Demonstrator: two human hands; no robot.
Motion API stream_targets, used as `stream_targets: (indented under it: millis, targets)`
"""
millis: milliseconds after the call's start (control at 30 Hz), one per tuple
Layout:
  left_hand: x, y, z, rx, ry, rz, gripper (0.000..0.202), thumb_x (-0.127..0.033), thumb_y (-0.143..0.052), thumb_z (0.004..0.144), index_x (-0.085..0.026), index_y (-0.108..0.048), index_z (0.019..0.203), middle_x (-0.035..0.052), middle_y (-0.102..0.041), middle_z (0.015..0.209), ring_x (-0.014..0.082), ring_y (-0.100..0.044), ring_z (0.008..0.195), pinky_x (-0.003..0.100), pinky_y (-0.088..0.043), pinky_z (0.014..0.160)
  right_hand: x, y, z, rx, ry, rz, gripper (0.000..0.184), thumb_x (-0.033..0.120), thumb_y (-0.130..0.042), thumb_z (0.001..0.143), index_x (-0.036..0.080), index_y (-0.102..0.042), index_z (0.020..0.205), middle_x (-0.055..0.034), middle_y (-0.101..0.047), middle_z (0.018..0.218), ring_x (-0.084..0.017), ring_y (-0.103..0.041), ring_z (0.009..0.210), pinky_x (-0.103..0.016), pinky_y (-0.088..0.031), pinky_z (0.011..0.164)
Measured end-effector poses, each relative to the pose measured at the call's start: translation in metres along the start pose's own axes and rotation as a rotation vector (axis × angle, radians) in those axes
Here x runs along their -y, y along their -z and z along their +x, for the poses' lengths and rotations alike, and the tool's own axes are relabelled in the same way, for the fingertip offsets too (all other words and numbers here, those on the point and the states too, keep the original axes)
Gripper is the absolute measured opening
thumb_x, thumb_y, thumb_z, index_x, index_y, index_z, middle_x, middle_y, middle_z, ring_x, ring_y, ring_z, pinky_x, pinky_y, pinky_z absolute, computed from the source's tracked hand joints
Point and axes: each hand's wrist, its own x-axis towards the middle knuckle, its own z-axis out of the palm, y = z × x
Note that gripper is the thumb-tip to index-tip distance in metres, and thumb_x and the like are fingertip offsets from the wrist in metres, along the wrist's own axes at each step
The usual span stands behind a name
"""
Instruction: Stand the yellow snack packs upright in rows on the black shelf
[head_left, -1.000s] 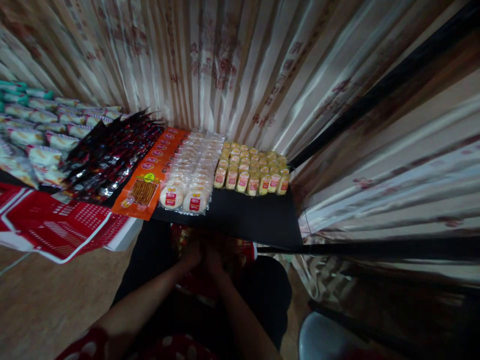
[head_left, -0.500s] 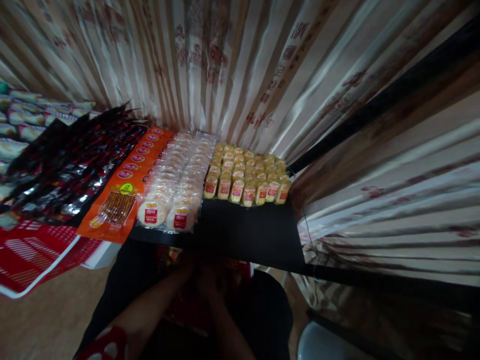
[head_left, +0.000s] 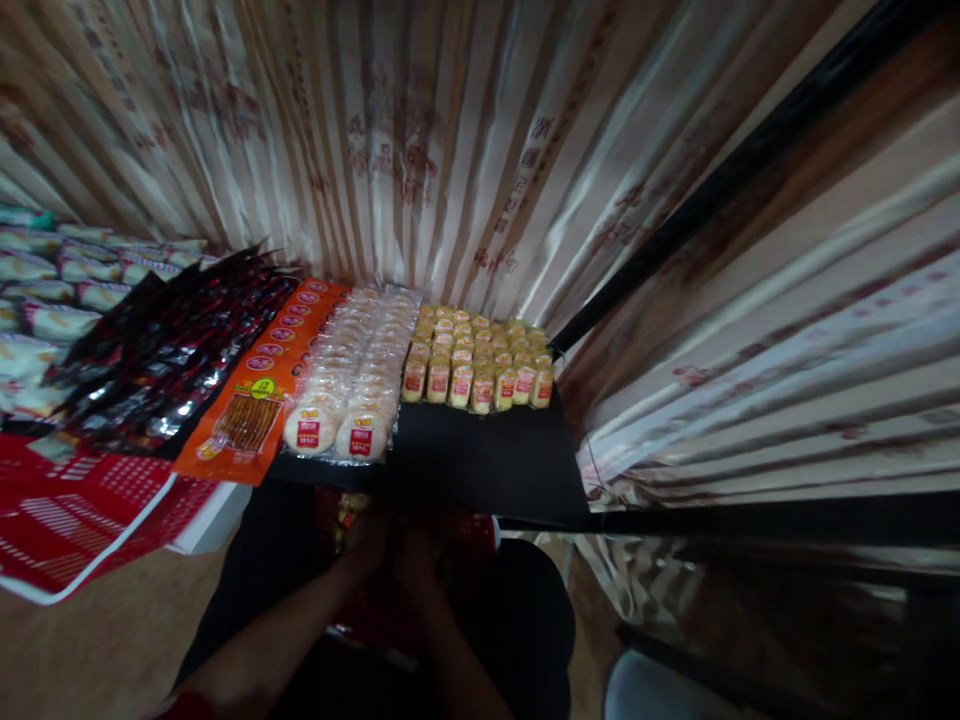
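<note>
Below the tabletop's (head_left: 487, 465) near edge, the left hand (head_left: 370, 540) and right hand (head_left: 417, 548) are held together over a red package (head_left: 471, 527). How far the fingers are closed cannot be told in the dark. Beyond, wrapped round cakes (head_left: 334, 432) and yellow packets (head_left: 474, 372) are laid in rows toward the far edge.

Our left hand (head_left: 366, 540) and right hand (head_left: 417, 548) meet below the table (head_left: 487, 460), beneath its white round cakes (head_left: 335, 434).

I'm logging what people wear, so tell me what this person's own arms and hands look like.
Both forearms are bare, and the left hand and right hand show no gloves. A scrap of red sleeve shows on the left upper arm. It is too dim to tell rings or a watch.
</note>
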Motion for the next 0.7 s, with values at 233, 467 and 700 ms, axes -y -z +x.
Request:
stream_targets:
  millis: [233, 467, 700]
  targets:
    - [-0.007, 0.024, -0.026, 0.004, -0.293, 0.218, 0.043, -0.011, -0.044, 0.075, -0.012, -0.053, 0.117, 0.0149, -0.055, 0.125, 0.0235, -0.05, 0.116, 0.033, -0.037, 0.098, 0.017, 0.037, -0.014, -0.015, 0.179, -0.154, 0.05, 0.004, -0.039, 0.076, 0.016, -0.055, 0.122, -0.0094, -0.054, 0.127, -0.023, -0.044, 0.121, -0.036, -0.031, 0.104]
    - [-0.027, 0.057, -0.051, 0.012, -0.387, 0.272, 0.03, -0.014, -0.043, 0.074, -0.02, -0.063, 0.095, 0.0075, -0.065, 0.103, 0.0206, -0.061, 0.097, 0.029, -0.045, 0.085, 0.029, 0.067, -0.034, 0.066, 0.205, -0.186, 0.042, 0.006, -0.037, 0.079, 0.016, -0.061, 0.112, -0.0121, -0.061, 0.117, -0.024, -0.05, 0.114, -0.035, -0.034, 0.098]
    - [-0.039, 0.071, -0.069, -0.03, -0.47, -0.058, 0.03, -0.026, -0.048, 0.079, -0.023, -0.058, 0.107, 0.0013, -0.065, 0.104, 0.0156, -0.059, 0.098, 0.025, -0.044, 0.087, 0.025, 0.103, -0.06, 0.105, 0.253, 0.205, 0.034, 0.02, -0.05, 0.077, 0.023, -0.061, 0.109, -0.0047, -0.067, 0.105, -0.019, -0.061, 0.096, -0.029, -0.044, 0.085]
